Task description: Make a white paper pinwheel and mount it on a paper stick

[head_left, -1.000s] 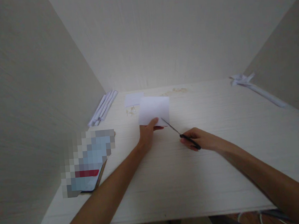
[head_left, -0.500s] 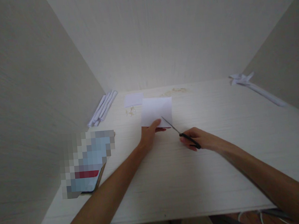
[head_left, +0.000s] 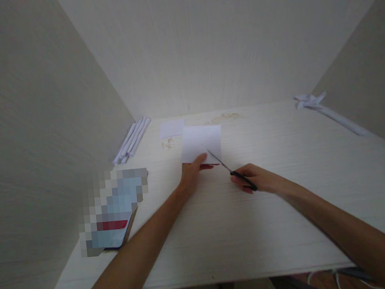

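My left hand (head_left: pixel 191 175) pinches the near edge of a white sheet of paper (head_left: pixel 201 142), holding it a little above the pale table (head_left: pixel 254 229). My right hand (head_left: pixel 254 178) grips black-handled scissors (head_left: pixel 230 170). Their thin blades point up and left, and the tips reach into the paper's lower right edge beside my left thumb.
A smaller white paper piece (head_left: pixel 172 128) and small scraps (head_left: pixel 167 143) lie behind the sheet. Folded paper strips (head_left: pixel 132 140) rest along the left wall, more strips (head_left: pixel 327 112) along the right wall. A blurred phone-like object (head_left: pixel 112 210) lies at front left. Walls enclose three sides.
The sheet and my left hand shifted slightly right, and the scissor tips moved from just below the paper's corner into its lower edge.
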`<state>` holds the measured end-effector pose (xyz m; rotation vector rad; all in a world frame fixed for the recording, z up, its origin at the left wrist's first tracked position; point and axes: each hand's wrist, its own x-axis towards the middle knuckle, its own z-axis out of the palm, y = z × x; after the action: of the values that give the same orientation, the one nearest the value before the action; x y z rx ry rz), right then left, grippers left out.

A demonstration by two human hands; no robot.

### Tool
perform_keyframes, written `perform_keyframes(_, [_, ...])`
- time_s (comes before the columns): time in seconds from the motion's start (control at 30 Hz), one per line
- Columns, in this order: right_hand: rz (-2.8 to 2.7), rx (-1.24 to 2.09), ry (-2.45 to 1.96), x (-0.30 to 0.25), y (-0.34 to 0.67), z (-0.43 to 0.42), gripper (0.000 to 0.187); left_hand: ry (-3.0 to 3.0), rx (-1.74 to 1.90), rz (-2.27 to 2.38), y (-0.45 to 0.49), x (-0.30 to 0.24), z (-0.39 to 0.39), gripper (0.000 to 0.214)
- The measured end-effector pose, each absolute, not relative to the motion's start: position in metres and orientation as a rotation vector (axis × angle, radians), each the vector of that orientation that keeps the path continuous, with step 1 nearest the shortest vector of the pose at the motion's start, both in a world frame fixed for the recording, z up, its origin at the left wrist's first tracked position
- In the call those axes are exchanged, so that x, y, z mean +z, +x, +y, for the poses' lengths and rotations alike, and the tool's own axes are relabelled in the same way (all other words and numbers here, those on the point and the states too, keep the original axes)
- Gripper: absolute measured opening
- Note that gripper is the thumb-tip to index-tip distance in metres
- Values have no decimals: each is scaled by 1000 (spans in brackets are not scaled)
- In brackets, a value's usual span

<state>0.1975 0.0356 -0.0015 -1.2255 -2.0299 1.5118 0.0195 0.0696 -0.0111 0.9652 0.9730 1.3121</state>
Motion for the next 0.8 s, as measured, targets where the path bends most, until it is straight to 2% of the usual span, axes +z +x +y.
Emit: perform_keyframes(0.8, [-2071, 1497, -1268, -4, 198, 38, 46, 953, 1322, 958, 18, -15, 70, 16])
